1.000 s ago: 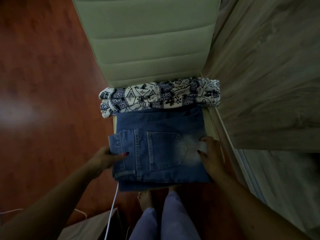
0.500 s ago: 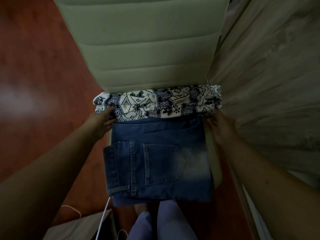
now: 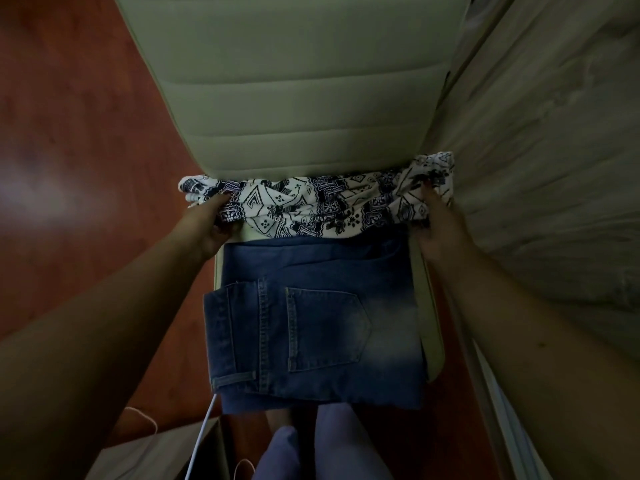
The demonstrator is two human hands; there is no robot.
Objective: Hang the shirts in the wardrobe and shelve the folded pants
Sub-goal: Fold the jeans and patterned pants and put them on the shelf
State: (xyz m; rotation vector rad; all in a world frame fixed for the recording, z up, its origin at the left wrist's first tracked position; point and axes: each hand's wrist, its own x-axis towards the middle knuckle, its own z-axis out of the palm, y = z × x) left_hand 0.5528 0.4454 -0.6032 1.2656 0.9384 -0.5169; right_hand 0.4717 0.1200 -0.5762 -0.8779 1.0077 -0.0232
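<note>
Folded pants lie on the seat of a pale padded chair (image 3: 304, 98), in the middle of the head view: a black-and-white patterned garment (image 3: 311, 209) against the backrest and blue jeans (image 3: 311, 323) in front of it, back pocket up, their near edge hanging past the seat's front.

At far left is a reddish wooden floor (image 3: 86, 133) with a soft patch of glare. Low on that side stands a brown paper bag (image 3: 156, 452), and a white cable (image 3: 204, 427) runs down beside it from under the jeans' corner.

The left hand (image 3: 207, 225) grips the left end of the patterned garment, thumb on top and fingers tucked beneath the fabric. The garment's middle sags in creases between the two hands, its lower edge overlapping the far edge of the jeans.

The right hand (image 3: 438, 230) grasps the garment's right end, fingers curled into the cloth, which bunches upward there.

Below the jeans, two legs in lilac trousers (image 3: 332, 441) show.

At far right, close beside the chair, rises a grey wood-grain panel (image 3: 554, 133).
</note>
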